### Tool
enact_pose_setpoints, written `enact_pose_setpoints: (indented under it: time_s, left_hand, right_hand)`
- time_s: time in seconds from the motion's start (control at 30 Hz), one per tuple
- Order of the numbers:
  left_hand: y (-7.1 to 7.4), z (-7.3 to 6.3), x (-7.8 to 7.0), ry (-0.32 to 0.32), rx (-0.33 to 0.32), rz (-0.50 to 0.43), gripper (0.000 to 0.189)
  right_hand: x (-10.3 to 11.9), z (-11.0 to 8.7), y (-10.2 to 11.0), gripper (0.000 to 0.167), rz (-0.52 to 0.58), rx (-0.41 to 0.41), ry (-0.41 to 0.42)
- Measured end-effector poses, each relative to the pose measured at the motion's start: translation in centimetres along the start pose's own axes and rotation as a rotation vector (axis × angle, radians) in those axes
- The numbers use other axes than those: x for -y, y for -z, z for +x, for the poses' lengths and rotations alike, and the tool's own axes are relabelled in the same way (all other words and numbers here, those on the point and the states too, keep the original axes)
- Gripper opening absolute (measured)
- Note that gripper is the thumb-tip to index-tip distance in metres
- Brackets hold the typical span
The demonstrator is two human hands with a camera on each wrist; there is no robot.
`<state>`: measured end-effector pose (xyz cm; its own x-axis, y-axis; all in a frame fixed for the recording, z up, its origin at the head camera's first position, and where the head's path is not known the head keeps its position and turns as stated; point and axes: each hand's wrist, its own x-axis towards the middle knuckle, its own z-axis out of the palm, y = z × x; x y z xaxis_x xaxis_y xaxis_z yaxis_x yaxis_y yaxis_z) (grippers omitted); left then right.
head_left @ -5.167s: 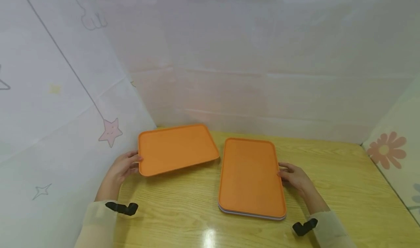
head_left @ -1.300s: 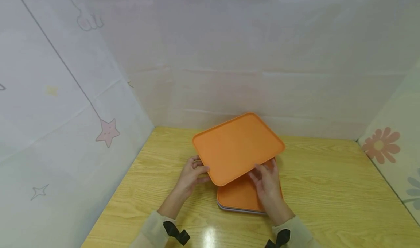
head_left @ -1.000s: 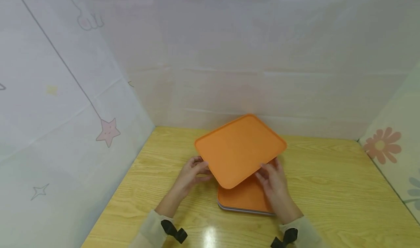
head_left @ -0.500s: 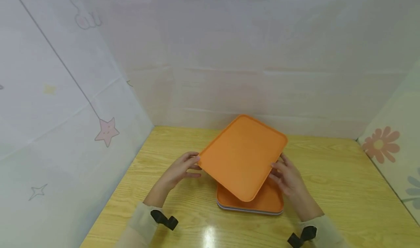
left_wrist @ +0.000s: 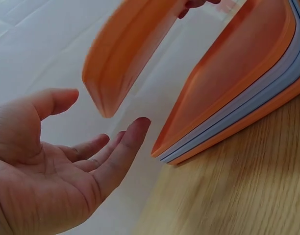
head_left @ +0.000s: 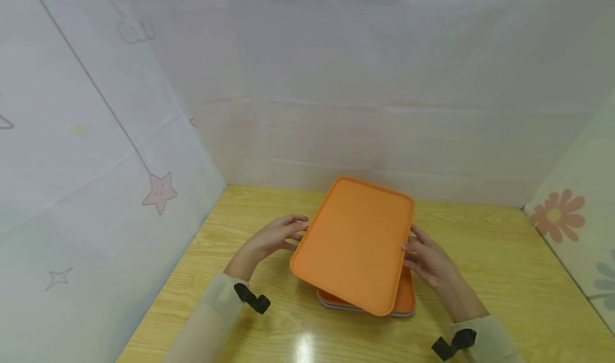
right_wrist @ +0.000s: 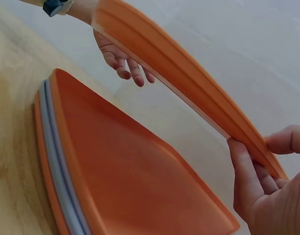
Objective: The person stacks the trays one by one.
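Note:
An orange rectangular tray (head_left: 355, 240) is held tilted above a stack of trays (head_left: 405, 293). My right hand (head_left: 430, 259) pinches its right long edge, with the thumb on one face and the fingers on the other, as the right wrist view shows. My left hand (left_wrist: 66, 166) has its thumb and fingers spread beside the tray's opposite edge, with a gap between them and the tray. The stack lies flat on the table. Its top tray (right_wrist: 135, 166) is orange, with lavender and light blue rims and another orange rim below. The held tray hides most of the stack in the head view.
The wood-grain table (head_left: 480, 267) extends to both sides of the stack. A pale cloth wall (head_left: 365, 85) stands behind it. Printed side walls rise at left and right, with a pink star (head_left: 160, 193) and an orange flower (head_left: 557, 215).
The orange tray has come from the left to above the stack and turned until its long side runs roughly front to back. My left hand has let go of it; my right hand holds it.

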<state>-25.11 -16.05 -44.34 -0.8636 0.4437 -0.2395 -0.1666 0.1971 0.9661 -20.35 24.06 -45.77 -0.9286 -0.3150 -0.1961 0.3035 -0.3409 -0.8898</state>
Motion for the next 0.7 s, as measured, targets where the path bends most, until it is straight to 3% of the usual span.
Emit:
enact_pose_setpoints:
  time_s: [0.5, 0.7]
  left_hand:
    - [-1.5, 2.0, 0.0, -0.01, -0.02, -0.084, 0.056]
    - [-1.9, 2.1, 0.2, -0.012, 0.01, -0.094, 0.062]
  right_hand:
    - [0.7, 0.7, 1.5, 0.085, -0.04, 0.209, -0.046]
    - [1.2, 0.8, 2.0, 0.083, -0.119, 0.224, -0.044]
